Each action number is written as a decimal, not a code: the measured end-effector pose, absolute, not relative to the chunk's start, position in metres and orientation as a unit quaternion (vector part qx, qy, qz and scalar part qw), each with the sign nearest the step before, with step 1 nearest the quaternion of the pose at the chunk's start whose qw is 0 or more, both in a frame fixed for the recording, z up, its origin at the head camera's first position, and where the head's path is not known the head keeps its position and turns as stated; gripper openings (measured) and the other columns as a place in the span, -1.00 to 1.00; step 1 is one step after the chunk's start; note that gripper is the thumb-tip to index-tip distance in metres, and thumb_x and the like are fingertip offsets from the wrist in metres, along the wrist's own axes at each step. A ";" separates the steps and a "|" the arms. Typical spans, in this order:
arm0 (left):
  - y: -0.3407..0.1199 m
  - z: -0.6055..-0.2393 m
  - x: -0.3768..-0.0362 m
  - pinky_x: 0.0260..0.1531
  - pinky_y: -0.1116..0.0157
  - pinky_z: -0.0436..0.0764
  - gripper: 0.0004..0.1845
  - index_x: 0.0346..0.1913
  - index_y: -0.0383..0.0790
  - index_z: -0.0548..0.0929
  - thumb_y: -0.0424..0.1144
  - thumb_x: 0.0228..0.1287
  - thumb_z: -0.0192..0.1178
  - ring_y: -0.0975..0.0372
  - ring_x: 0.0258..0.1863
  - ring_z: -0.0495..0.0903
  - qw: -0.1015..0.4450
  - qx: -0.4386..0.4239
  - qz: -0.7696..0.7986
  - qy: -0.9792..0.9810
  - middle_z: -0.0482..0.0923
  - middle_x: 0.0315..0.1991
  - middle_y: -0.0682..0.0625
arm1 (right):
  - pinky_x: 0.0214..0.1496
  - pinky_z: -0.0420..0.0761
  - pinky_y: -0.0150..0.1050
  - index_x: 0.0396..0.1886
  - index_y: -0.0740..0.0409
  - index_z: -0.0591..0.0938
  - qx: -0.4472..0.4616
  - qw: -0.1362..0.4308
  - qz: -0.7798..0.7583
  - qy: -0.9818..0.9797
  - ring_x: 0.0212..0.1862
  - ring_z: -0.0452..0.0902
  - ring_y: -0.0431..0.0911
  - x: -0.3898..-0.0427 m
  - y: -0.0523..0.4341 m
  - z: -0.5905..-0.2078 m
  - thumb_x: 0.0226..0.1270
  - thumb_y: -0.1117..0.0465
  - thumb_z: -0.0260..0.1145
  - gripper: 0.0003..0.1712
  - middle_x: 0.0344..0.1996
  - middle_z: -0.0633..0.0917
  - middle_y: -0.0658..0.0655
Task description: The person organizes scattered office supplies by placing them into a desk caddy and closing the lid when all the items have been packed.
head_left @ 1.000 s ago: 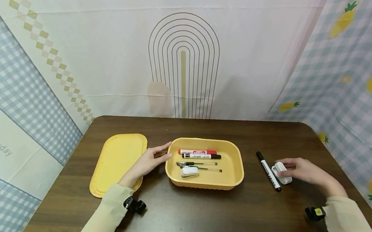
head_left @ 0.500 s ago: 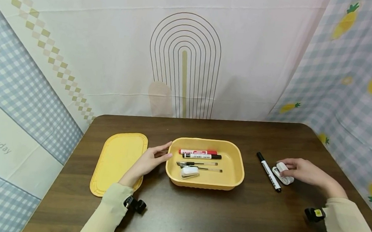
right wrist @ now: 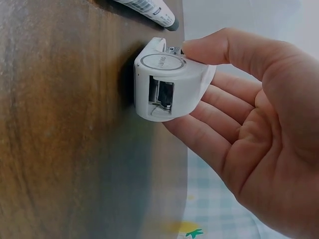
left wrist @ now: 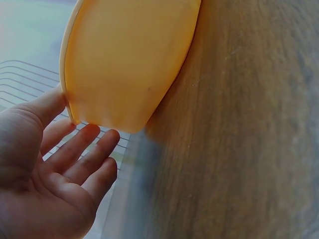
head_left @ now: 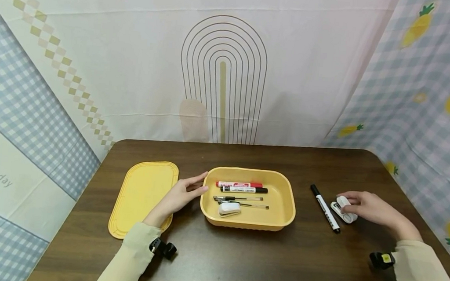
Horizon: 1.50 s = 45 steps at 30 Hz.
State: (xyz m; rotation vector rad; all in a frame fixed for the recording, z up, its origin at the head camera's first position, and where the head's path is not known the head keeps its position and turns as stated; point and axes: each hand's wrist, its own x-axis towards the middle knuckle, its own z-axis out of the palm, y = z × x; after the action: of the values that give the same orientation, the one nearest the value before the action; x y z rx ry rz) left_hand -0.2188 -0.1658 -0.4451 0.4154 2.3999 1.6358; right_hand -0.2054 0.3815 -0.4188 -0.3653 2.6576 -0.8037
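White stapler pinched by the right hand, on the table.
Thumb above, fingers beneath (a black-capped marker lies just beside). Left hand, fingers relaxed and spread, touches the yellow tray's rim.

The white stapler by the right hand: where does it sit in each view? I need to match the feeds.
Head: white stapler on the table, far right, under the right hand fingers, beside the black-capped marker.
Left wrist: not in view; only the yellow tray and left hand.
Right wrist: stapler centre, pinched by thumb and fingers.
Shared landmark: the marker, tip at top.
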 end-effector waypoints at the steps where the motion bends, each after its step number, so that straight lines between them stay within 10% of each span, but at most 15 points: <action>1: -0.167 -0.449 -0.220 0.29 0.05 0.44 -0.38 0.49 -0.22 0.35 -0.21 0.45 0.25 -0.03 0.31 0.48 0.102 0.141 0.557 0.812 0.32 0.45 -0.12 | -0.12 0.63 -0.24 0.32 0.48 0.47 -0.129 0.167 -0.279 0.937 -0.06 0.66 -0.15 -0.206 0.382 -0.418 0.42 0.10 0.35 -0.34 0.00 0.74 0.24; 45: -0.169 -0.450 -0.220 0.25 0.13 0.50 -0.37 0.48 -0.13 0.40 -0.08 0.43 0.28 0.09 0.25 0.55 0.089 0.153 0.538 0.824 0.42 0.40 -0.06 | -0.32 0.59 -0.38 0.27 0.29 0.56 -0.160 0.017 -0.289 0.944 -0.27 0.64 -0.37 -0.234 0.377 -0.344 0.43 0.19 0.35 -0.52 -0.06 0.73 0.35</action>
State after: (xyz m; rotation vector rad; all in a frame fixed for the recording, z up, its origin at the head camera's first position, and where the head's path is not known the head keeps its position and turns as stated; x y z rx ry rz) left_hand -0.2202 -0.1694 -0.4502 0.4550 2.4520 1.5994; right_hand -0.2344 0.3772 -0.3436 -0.4967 2.9328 -0.8990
